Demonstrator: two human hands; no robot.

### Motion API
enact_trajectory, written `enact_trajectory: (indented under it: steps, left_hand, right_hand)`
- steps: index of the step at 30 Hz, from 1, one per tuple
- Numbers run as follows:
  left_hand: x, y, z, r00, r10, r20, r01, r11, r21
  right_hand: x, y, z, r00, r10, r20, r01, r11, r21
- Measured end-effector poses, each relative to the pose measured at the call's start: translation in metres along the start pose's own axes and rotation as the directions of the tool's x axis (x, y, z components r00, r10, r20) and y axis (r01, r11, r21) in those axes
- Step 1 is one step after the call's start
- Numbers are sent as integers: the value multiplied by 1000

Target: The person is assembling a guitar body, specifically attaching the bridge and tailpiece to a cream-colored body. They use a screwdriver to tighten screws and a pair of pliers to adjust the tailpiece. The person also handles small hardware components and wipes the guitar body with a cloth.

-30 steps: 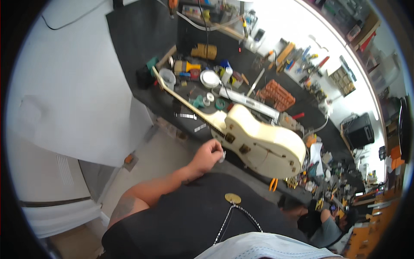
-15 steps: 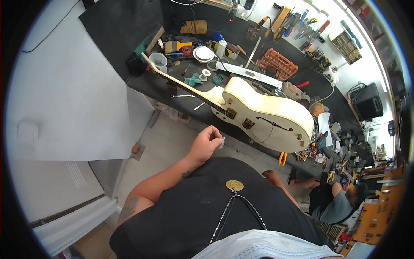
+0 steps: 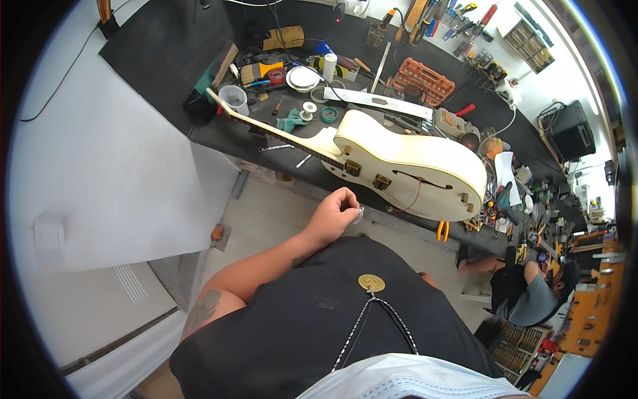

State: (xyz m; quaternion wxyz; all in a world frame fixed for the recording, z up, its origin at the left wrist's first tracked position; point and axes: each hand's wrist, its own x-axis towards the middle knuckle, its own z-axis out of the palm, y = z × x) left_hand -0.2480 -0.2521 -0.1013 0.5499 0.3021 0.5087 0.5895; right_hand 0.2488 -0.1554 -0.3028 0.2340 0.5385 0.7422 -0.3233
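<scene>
My left hand is closed in a pinch in front of my shirt, on a small shiny, clear or silvery piece that is too small to name. Of my right arm, just a sliver of skin shows past the edge of my black shirt; its fingers are hidden. Beyond my left hand, a cream hollow-body electric guitar lies on the dark workbench, its neck pointing to the far left. A thin reddish wire hangs out by its f-shaped hole. Neither hand touches the guitar.
Behind the guitar are a white tub, a paintbrush, a white spool and an orange tool case. Orange-handled pliers hang by the bench's front edge. At right, another person sits by the cluttered bench.
My left hand has moved a little right relative to my shirt, still pinching the small piece. My right hand and forearm have largely gone out of sight behind my shirt. The view has shifted slightly.
</scene>
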Motion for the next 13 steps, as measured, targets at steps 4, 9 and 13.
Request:
enact_trajectory:
  steps: [4, 9, 13]
  left_hand:
    - [7, -5, 4, 1000, 19, -9, -19, 1000, 4]
    - [17, -17, 6, 999, 51, 12, -49, 989, -142]
    - [21, -16, 2, 997, 29, 64, -21, 992, -123]
  right_hand:
    - [0, 7, 22, 986, 158, -44, -138, 945, 298]
    - [23, 45, 20, 993, 98, 66, -109, 975, 195]
    - [31, -8, 4, 923, 347, 165, -383, 796, 469]
